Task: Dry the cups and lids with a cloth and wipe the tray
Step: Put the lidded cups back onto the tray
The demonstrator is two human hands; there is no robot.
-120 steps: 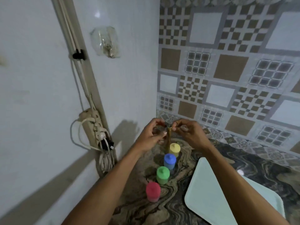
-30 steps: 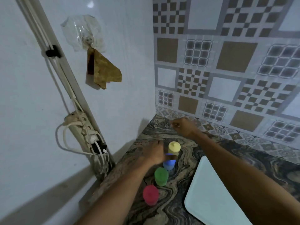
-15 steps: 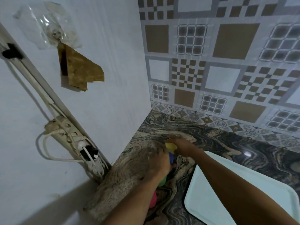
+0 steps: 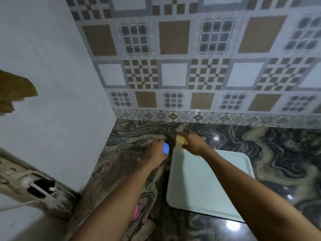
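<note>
My left hand (image 4: 156, 150) is wrapped around the blue-lidded cup (image 4: 165, 148) on the marbled counter. Just to its right, my right hand (image 4: 192, 143) grips the yellow-lidded cup (image 4: 180, 140) at the far-left corner of the pale green tray (image 4: 210, 185). Under my left forearm only slivers of the green-lidded cup (image 4: 143, 188) and the pink-lidded cup (image 4: 135, 211) show. The brown cloth (image 4: 15, 91) hangs on the white wall at the far left, partly cut off by the frame edge.
A power strip with plugs (image 4: 33, 185) is fixed low on the left wall. The patterned tile wall (image 4: 191, 66) closes off the back of the dark swirled counter (image 4: 278, 153).
The cloth went from my hands to the wall hook. Both hands dropped to the cups; the left now holds the blue-lidded one, the right the yellow-lidded one. The view tilted down and right.
</note>
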